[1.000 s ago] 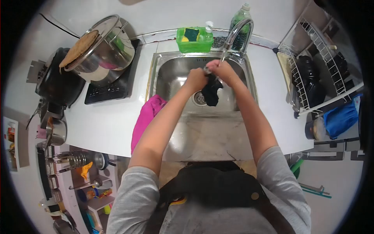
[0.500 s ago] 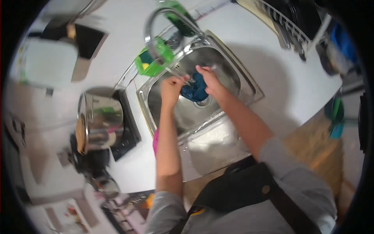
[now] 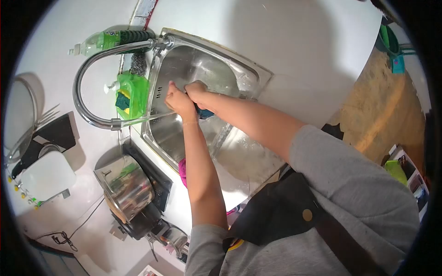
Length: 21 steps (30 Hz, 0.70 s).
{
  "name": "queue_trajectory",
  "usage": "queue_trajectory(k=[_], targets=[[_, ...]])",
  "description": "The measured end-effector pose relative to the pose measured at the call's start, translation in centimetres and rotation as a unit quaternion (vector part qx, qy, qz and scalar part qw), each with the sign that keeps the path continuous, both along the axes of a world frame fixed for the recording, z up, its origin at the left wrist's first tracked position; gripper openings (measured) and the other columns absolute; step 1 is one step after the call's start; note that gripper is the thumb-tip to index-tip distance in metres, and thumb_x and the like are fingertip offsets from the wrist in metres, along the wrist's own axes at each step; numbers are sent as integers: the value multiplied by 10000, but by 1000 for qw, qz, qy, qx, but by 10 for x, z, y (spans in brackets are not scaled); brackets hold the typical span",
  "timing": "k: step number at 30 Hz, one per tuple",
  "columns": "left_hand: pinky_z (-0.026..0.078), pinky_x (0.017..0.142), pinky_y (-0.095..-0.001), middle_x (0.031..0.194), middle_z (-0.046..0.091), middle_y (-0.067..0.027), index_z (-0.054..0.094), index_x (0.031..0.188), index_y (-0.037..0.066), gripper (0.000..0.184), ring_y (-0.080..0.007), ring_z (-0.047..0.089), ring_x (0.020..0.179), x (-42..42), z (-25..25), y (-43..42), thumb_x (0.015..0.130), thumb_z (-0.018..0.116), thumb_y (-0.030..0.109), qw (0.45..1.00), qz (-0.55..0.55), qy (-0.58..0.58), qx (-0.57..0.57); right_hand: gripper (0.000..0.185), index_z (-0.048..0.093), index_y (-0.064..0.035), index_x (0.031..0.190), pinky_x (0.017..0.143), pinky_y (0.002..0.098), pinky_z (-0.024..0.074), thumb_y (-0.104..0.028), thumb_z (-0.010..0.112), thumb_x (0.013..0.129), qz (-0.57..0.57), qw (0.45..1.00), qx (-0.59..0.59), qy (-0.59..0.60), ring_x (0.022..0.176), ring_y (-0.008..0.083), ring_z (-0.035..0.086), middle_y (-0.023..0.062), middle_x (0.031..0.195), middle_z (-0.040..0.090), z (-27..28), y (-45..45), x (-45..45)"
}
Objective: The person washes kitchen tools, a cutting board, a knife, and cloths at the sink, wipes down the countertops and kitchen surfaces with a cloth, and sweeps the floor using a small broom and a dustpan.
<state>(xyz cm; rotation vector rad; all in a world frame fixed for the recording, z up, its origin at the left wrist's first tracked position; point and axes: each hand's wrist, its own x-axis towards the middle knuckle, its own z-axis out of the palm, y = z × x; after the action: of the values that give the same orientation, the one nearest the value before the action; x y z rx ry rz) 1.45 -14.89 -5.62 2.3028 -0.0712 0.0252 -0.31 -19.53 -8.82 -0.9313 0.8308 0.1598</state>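
Over the steel sink, my left hand and my right hand are closed close together. A dark blue wet cloth is gripped between them, its lower part showing below my right wrist. The rest of it is hidden by my hands and forearms. From the curved chrome faucet a thin stream of water runs toward my left wrist.
Left of the sink stand a green caddy with a sponge, a steel scrubber and a green bottle. A large steel pot is at the lower left. Pink cloth lies at the sink's front edge.
My view has turned and shifted, so the sink appears further left. My hands have come together, and the cloth, spread between them before, is now bunched and mostly covered.
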Motion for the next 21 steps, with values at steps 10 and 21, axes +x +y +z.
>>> queue_trajectory(k=[10, 21], targets=[[436, 694, -292, 1025, 535, -106, 450, 1136, -25, 367, -145, 519, 863, -14, -17, 51, 855, 495, 207, 923, -138, 274, -231, 445, 606, 10, 755, 818, 443, 429, -312, 340, 908, -32, 919, -308, -242, 858, 388, 565, 248, 834, 594, 22, -19, -12], [452, 676, -293, 807, 563, -66, 572, 880, 4, 199, -173, 546, 780, -3, 130, 51, 739, 549, 144, 974, -175, -72, 122, 648, 612, -69, 1046, 910, 418, 366, -581, 252, 879, 127, 963, -157, -177, 1045, 321, 531, 190, 1057, 589, 8, -23, -6]])
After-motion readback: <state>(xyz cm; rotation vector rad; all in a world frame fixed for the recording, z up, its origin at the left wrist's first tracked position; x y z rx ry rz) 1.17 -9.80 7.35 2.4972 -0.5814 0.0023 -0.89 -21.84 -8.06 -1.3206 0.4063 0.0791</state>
